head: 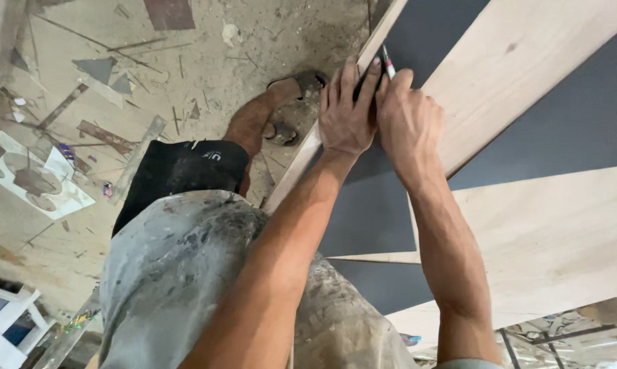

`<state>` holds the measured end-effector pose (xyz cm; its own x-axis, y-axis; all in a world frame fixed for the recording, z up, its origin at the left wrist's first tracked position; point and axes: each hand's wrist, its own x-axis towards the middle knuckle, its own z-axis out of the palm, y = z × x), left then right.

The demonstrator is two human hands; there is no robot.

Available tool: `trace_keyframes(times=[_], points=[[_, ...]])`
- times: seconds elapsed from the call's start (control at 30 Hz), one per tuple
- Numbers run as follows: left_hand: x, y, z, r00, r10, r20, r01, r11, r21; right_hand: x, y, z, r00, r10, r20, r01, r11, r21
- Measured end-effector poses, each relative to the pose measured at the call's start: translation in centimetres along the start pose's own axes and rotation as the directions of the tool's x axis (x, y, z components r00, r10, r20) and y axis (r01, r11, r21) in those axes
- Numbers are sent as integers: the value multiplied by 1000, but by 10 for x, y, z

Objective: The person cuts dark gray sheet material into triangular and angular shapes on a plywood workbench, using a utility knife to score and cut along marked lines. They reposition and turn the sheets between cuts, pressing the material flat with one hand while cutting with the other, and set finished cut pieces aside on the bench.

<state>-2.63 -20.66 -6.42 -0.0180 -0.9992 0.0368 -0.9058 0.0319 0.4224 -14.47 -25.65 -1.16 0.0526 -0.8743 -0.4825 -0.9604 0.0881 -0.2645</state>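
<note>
Here, item by item, what lies under my hands.

Left hand (pixel 346 116): fingers straight and together, palm down, pressed flat over the edge of a narrow pale wooden strip (pixel 301 160) and onto the dark sheet (pixel 568 123) beside it. It grips nothing that I can see.

Right hand (pixel 407 119): curled closed around a pen (pixel 387 63), whose red and white end sticks up above my knuckles; its tip is hidden behind my left fingers. The two hands touch side by side.

Pale wooden plank (pixel 513 61): lies slantwise on the dark sheet, just to the right of my right hand.

Second pale board (pixel 547 239): nearer me, under my right forearm.

Below: my dusty grey shirt (pixel 185 273), black shorts (pixel 178 167), one sandalled foot (pixel 298 85) on a floor (pixel 206 61) littered with wood offcuts.
</note>
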Motion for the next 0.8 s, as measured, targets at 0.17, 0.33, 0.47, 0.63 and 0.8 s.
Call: trace_keyframes(times=[0.17, 0.33, 0.47, 0.63, 0.8], points=[[0, 1, 1, 1000, 7, 10, -7, 1000, 10, -46, 15, 6, 997, 6, 71, -4, 1000, -26], [2, 4, -4, 1000, -1, 2, 1, 1000, 26, -94, 34, 17, 992, 34, 125, -27, 998, -56], [1, 8, -6, 1000, -7, 23, 7, 1000, 13, -96, 44, 17, 997, 44, 66, -45, 999, 5], [4, 3, -4, 1000, 25, -2, -25, 999, 28, -68, 34, -3, 993, 30, -114, 11, 937, 348], [6, 1, -6, 999, 29, 24, -29, 1000, 10, -9, 7, -5, 993, 45, -105, -14, 962, 274]])
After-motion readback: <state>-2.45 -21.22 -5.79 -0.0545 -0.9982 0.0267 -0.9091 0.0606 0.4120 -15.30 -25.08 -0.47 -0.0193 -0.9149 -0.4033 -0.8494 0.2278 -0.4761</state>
